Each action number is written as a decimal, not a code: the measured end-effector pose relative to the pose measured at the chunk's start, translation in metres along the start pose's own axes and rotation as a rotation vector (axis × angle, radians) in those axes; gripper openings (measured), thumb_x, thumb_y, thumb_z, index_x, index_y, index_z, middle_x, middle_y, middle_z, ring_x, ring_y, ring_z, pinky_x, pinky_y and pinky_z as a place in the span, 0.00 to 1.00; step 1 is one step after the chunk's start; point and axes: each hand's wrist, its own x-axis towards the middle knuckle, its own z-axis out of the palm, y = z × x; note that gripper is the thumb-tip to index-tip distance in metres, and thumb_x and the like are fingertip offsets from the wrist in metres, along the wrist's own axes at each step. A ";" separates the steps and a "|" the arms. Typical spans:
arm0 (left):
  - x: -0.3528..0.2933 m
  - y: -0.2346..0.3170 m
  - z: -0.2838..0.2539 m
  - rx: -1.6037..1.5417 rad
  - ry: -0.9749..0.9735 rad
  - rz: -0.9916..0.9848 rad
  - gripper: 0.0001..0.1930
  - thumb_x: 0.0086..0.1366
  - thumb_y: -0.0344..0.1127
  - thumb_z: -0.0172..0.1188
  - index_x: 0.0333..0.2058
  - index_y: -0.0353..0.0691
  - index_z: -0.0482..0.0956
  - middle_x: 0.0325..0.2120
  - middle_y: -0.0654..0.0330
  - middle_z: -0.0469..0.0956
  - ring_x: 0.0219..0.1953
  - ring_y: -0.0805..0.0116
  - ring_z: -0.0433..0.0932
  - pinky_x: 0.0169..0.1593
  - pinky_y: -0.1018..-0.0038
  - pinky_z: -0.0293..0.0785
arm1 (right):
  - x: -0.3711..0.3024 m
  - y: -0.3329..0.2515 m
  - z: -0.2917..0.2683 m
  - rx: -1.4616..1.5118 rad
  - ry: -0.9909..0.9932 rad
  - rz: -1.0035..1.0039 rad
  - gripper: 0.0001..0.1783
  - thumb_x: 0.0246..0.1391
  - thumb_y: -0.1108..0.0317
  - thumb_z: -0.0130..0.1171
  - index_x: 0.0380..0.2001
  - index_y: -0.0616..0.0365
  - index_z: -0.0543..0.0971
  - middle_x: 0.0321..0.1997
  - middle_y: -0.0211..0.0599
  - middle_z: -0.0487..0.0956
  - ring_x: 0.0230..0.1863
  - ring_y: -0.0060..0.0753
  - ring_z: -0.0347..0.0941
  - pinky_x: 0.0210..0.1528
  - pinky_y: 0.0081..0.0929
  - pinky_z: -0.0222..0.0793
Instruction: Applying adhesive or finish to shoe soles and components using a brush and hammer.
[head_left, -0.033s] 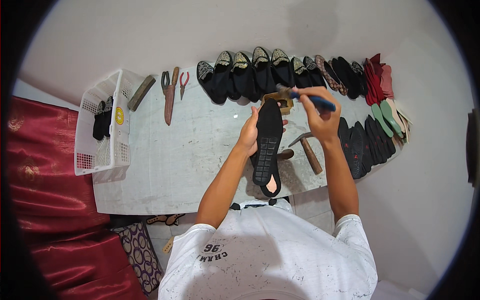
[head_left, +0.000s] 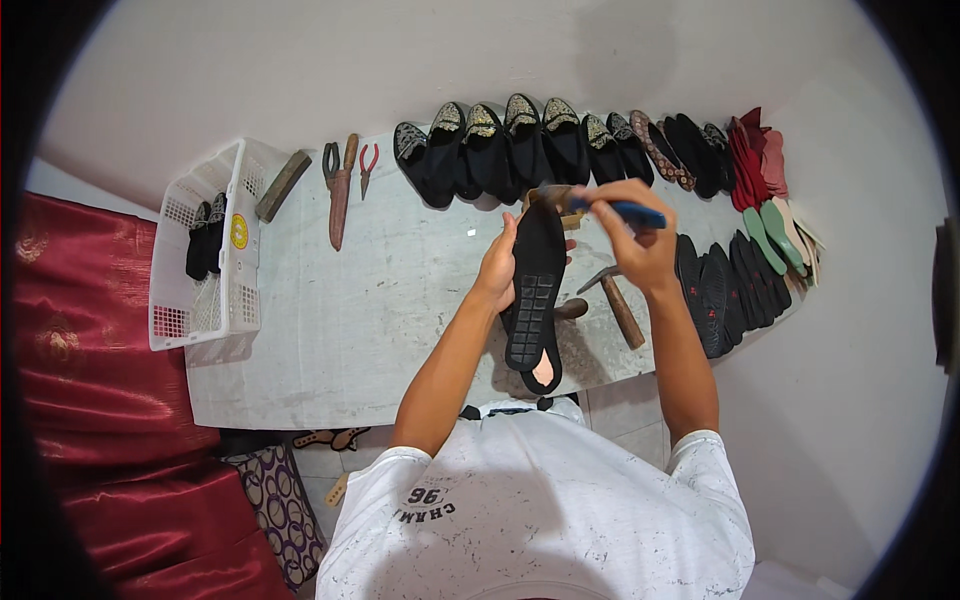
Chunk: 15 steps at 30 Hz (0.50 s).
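Note:
My left hand (head_left: 498, 262) is wrapped round a black shoe (head_left: 541, 235), with the thumb on its near side and fingertips showing past its right edge. The toe points away from me, and a black sole piece with a gridded heel (head_left: 532, 320) faces up. Below that heel a black-rimmed part with a pale inside (head_left: 544, 371) sticks out. Between the fingers of my right hand (head_left: 645, 240) is a blue-handled brush (head_left: 632, 212). Its blurred head is at the shoe's toe; whether it touches cannot be told. A yellowish box (head_left: 571, 222) stands just behind, partly hidden.
A hammer (head_left: 624, 315) and a wooden handle (head_left: 572, 309) lie right of the shoe. Finished-looking shoes (head_left: 522, 150) line the back. Black soles (head_left: 713, 290) and green insoles (head_left: 765, 240) lie right. Scissors (head_left: 331, 163), a sheathed knife (head_left: 339, 205), red pliers (head_left: 367, 172) and a white basket (head_left: 243, 270) are left.
My right hand has shifted slightly left, bringing the brush head from above the box to the shoe's toe. My left hand and the shoe have stayed in place.

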 end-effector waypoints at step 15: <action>0.000 0.004 -0.002 -0.069 -0.115 -0.050 0.38 0.70 0.65 0.29 0.61 0.37 0.62 0.49 0.50 0.76 0.45 0.59 0.79 0.47 0.69 0.79 | 0.013 -0.003 -0.014 -0.098 -0.131 -0.160 0.09 0.49 0.80 0.63 0.36 0.63 0.80 0.37 0.39 0.81 0.38 0.28 0.79 0.37 0.23 0.74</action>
